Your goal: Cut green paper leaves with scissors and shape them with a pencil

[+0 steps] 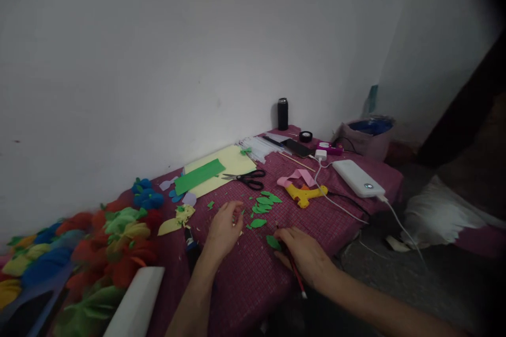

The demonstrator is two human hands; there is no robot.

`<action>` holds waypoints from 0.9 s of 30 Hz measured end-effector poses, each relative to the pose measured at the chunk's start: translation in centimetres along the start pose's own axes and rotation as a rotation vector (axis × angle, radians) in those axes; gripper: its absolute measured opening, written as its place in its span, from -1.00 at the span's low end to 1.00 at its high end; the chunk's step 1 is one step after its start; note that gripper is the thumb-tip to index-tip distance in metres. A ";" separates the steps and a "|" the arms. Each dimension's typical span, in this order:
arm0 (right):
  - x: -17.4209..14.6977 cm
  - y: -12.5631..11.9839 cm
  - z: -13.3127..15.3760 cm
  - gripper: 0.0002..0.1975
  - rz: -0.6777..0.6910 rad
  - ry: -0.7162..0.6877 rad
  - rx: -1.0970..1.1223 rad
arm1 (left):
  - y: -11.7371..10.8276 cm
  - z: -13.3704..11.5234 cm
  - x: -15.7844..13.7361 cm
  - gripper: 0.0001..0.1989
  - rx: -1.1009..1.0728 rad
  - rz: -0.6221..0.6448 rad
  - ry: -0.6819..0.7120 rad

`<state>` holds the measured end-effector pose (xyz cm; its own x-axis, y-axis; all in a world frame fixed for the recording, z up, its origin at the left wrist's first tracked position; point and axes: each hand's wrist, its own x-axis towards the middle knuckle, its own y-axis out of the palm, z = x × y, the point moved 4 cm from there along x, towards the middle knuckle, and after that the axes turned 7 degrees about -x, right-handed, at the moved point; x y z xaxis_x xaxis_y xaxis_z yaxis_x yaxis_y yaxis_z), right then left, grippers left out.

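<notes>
My right hand (306, 255) is closed around a thin red pencil-like stick (295, 274) with a whitish lower end. A green leaf cutout (273, 243) shows at its fingertips. My left hand (226, 226) hovers over the table with loosely bent fingers, thumb apart, and nothing visible between them. Between and beyond the hands lie several green leaf cutouts (264, 205) and small scraps. Black-handled scissors (249, 178) rest farther back, partly on pale yellow sheets (237, 160). A green strip (200, 176) lies across those sheets.
Colourful fabric-like flowers (118, 242) crowd the left side. On the right are a yellow glue gun (304, 194), pink ribbon (300, 175), a white power bank (358, 178) with cables, and a phone (297, 147). Behind are translucent sticks (259, 147) and a black can (282, 114) near the wall.
</notes>
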<state>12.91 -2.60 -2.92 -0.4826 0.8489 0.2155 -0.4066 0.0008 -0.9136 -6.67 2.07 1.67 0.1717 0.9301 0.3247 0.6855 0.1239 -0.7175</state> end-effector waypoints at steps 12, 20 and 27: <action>0.7 0.1 -2.1 -0.79 -0.017 0.009 0.061 | 2.0 -0.2 -0.5 -0.75 0.162 0.131 -0.028; 3.7 -2.1 -5.3 -0.82 -0.178 0.038 0.021 | 3.1 -0.6 -0.8 -0.75 0.267 0.231 -0.062; 5.4 -2.6 -5.3 -0.80 -0.029 -0.035 -0.203 | 3.5 -0.3 -0.8 -0.76 0.287 0.267 -0.055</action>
<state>15.49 4.72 -1.18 -0.5011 0.8282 0.2509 -0.2578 0.1339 -0.9569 -4.18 1.64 -0.87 0.2737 0.9589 0.0754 0.3950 -0.0406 -0.9178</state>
